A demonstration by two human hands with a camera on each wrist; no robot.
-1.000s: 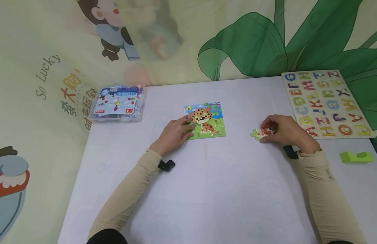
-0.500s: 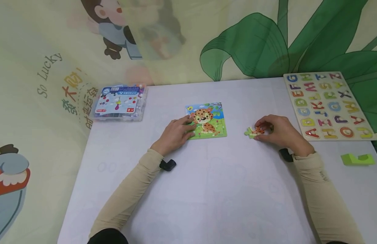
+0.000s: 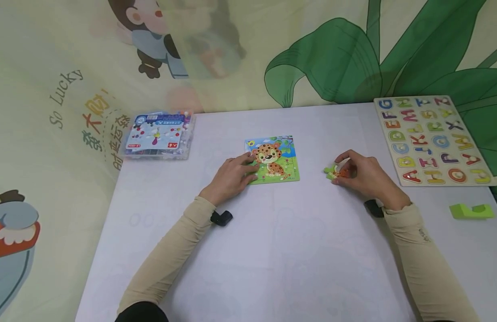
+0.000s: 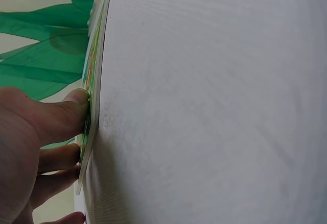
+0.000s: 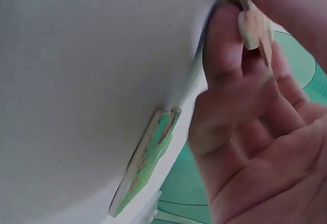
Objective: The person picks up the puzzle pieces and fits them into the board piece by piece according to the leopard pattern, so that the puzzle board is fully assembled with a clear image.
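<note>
A square jigsaw puzzle (image 3: 277, 161) with a cartoon leopard lies on the white table. My left hand (image 3: 230, 176) rests its fingers on the puzzle's left part. In the left wrist view the thumb (image 4: 74, 109) touches the puzzle's face near its edge. My right hand (image 3: 363, 174) pinches green and orange jigsaw pieces (image 3: 336, 171) between thumb and fingers, to the right of the puzzle. In the right wrist view they are thin, tilted pieces (image 5: 250, 27), partly hidden by the fingers. A flat green piece (image 5: 145, 165) lies on the table beyond that hand.
A wooden alphabet board (image 3: 435, 141) lies at the back right, with a light green notched block (image 3: 472, 211) in front of it. At the back left sits a clear plastic box (image 3: 157, 136) with a blue label. A printed cloth (image 3: 240, 49) hangs behind the table.
My right hand has moved slightly left with the jigsaw pieces, which are now turned and show less of their faces. The left hand has kept its place on the puzzle.
</note>
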